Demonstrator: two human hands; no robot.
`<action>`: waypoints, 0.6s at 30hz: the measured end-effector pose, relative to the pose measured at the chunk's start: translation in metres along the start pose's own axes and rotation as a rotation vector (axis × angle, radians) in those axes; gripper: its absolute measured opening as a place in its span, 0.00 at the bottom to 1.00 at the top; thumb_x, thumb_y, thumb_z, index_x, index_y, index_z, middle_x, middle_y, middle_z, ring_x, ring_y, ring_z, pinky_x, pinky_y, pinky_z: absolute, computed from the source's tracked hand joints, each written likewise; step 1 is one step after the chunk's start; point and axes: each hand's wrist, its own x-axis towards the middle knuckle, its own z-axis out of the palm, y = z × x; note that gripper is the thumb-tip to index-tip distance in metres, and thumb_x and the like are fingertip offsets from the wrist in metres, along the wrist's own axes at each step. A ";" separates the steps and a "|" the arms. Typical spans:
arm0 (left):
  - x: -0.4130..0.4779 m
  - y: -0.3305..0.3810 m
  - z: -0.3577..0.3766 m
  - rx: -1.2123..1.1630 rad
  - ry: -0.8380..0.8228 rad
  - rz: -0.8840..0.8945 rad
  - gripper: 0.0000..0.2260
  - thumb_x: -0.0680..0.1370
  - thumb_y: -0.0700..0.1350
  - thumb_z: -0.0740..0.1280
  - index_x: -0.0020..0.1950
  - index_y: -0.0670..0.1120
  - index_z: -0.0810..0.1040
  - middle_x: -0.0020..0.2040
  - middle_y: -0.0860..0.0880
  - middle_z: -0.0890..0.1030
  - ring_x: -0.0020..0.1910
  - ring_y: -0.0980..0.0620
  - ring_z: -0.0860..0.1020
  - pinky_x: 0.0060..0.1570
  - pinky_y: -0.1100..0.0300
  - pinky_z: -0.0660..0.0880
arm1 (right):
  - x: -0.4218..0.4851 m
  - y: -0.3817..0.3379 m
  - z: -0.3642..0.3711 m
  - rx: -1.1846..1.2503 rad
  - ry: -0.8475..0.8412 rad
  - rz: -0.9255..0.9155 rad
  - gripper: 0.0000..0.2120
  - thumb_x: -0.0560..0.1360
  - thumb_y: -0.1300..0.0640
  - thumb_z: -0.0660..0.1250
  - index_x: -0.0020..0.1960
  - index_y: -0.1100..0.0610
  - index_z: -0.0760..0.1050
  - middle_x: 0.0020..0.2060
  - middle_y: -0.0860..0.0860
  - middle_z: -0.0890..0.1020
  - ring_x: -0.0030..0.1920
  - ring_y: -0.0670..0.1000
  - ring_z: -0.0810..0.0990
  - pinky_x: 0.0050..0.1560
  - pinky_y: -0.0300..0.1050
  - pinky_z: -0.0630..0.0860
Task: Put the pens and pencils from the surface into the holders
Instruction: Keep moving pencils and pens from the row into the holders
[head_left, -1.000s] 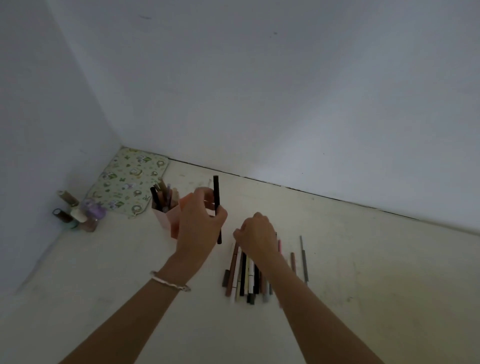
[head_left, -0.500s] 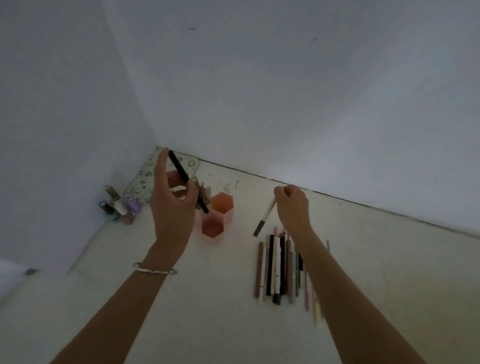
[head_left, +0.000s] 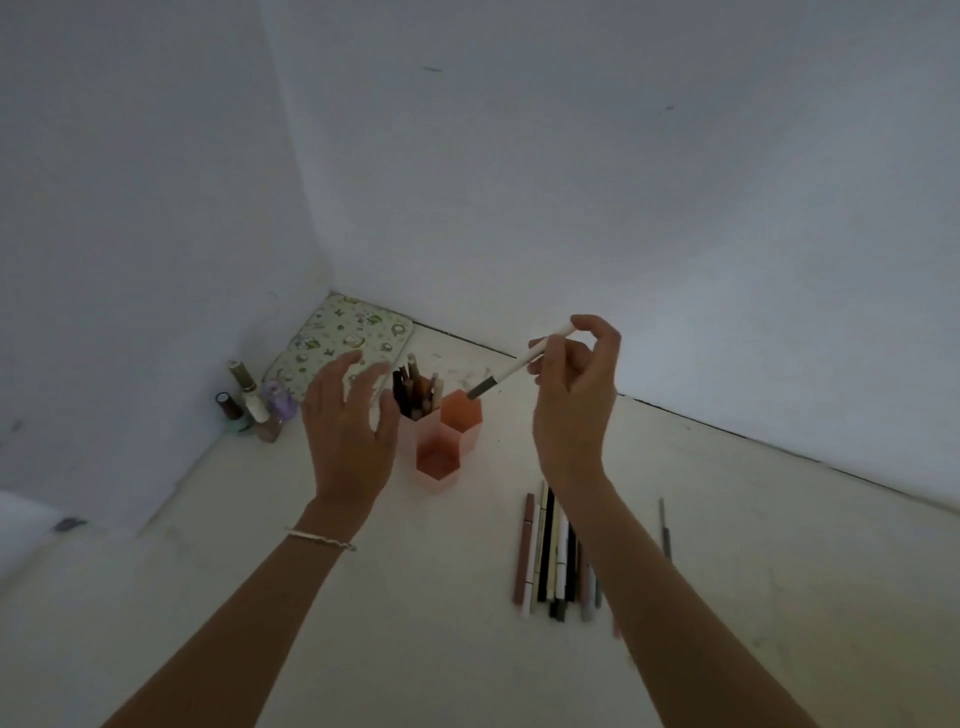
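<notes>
The left hand (head_left: 348, 431) hovers with fingers spread and holds nothing, just left of the 3 hexagonal holders (head_left: 438, 465). The right hand (head_left: 571, 410) pinches a white pen (head_left: 514, 366) between thumb and fingers, its grey tip slanting down over the rear orange holder (head_left: 461, 415). The pink holder (head_left: 413, 431) already carries pens. More pens and pencils (head_left: 553, 556) lie in a row on the surface (head_left: 311, 649) under the right forearm. Small bottles (head_left: 254, 405) and a patterned pouch (head_left: 343, 343) sit in the far left corner.

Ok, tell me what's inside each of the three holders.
The back-left holder holds a bunch of pens and pencils. The back-right holder and front holder show nothing inside, though their near walls hide part of the bottoms.
</notes>
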 end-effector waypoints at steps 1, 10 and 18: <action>0.001 -0.001 -0.005 -0.037 0.032 -0.043 0.12 0.77 0.37 0.64 0.59 0.39 0.79 0.60 0.39 0.76 0.63 0.41 0.72 0.64 0.49 0.67 | -0.005 0.003 0.009 -0.031 -0.038 -0.035 0.09 0.82 0.59 0.59 0.60 0.50 0.66 0.40 0.50 0.84 0.38 0.47 0.82 0.39 0.38 0.78; 0.007 -0.006 -0.036 -0.272 0.026 -0.193 0.14 0.75 0.36 0.59 0.59 0.45 0.73 0.53 0.60 0.69 0.50 0.51 0.76 0.49 0.53 0.77 | -0.033 0.036 0.063 -0.485 -0.403 -0.234 0.06 0.83 0.57 0.57 0.59 0.51 0.68 0.43 0.53 0.80 0.41 0.54 0.78 0.43 0.53 0.78; -0.043 0.032 -0.022 -0.320 -0.271 -0.161 0.11 0.72 0.38 0.63 0.48 0.54 0.72 0.43 0.56 0.76 0.37 0.59 0.74 0.36 0.71 0.71 | -0.029 0.050 0.038 -0.635 -0.272 -0.437 0.14 0.74 0.60 0.64 0.59 0.58 0.78 0.58 0.56 0.74 0.53 0.51 0.74 0.56 0.46 0.73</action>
